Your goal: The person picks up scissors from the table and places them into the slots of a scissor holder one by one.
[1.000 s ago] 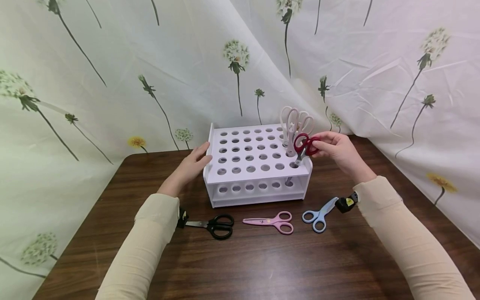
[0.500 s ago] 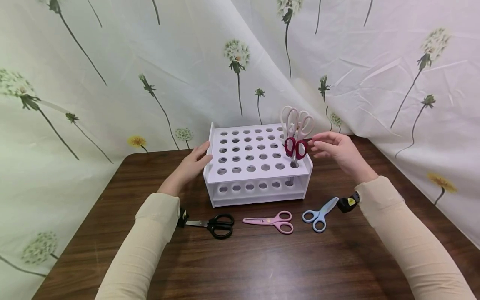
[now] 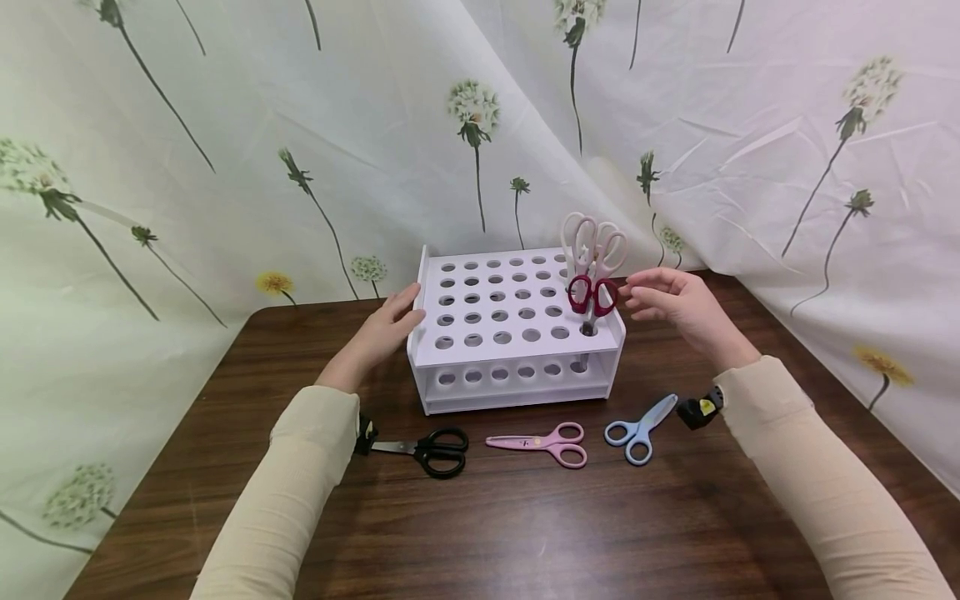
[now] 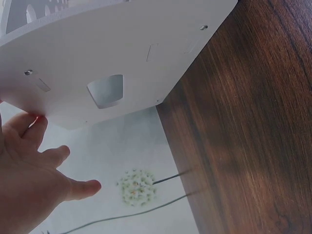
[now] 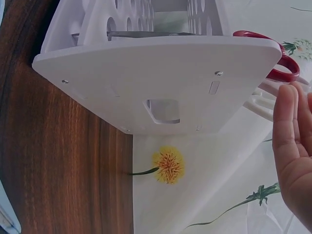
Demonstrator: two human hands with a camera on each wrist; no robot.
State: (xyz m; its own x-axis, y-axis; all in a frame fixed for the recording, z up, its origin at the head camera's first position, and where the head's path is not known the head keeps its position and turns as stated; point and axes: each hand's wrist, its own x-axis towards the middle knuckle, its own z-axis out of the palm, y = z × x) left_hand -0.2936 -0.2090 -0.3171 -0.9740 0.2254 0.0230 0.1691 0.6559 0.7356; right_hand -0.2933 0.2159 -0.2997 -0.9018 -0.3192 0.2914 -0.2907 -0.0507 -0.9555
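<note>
A white rack (image 3: 486,328) with rows of round holes stands on the table. Red-handled scissors (image 3: 579,308) stand blades down in its front right hole, handles up. My right hand (image 3: 678,307) is just right of those handles, fingers relaxed and holding nothing; the right wrist view shows its fingertips close to the red handle (image 5: 287,76). My left hand (image 3: 378,327) rests its fingertips against the rack's left side panel (image 4: 131,53). Behind the red pair, several scissors with white and pale pink handles (image 3: 583,265) stand in the right column, partly overlapping.
On the table (image 3: 480,533) before the rack lie black-handled scissors (image 3: 441,454), pink scissors (image 3: 551,442) in the middle and light blue scissors (image 3: 637,433) to the right. A flower-print cloth (image 3: 360,125) hangs behind the table.
One second ago my right hand pinched the red scissors at the hole. It has let go and drawn slightly right; the scissors now stand with their handles turned. My left hand has stayed put.
</note>
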